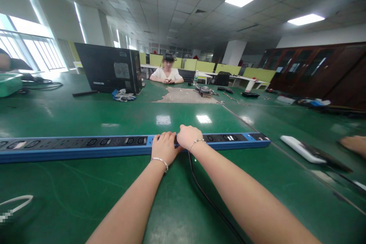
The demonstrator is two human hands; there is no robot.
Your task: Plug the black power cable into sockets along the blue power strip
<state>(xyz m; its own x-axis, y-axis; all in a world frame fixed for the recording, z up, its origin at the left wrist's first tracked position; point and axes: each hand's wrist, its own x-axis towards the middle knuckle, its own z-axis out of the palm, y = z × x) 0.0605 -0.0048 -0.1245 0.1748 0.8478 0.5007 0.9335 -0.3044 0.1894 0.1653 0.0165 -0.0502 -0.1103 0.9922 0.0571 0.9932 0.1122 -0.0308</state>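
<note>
A long blue power strip (pixel 114 151) with black sockets lies across the green table. My left hand (pixel 165 147) rests on the strip near its middle, its fingers over the top and its thumb pointing right. Right beside it, my right hand (pixel 189 137) is closed in a fist over the sockets, at the end of a black cable (pixel 197 185). The cable runs from under this hand toward the front edge of the view. My right hand's fingers hide the cable's plug.
On the green table (pixel 85 190) are a computer case (pixel 110 68) and gloves (pixel 124 95) at the back left. A person (pixel 167 74) sits opposite. A white device (pixel 301 149) and another person's hand (pixel 354 145) are at the right.
</note>
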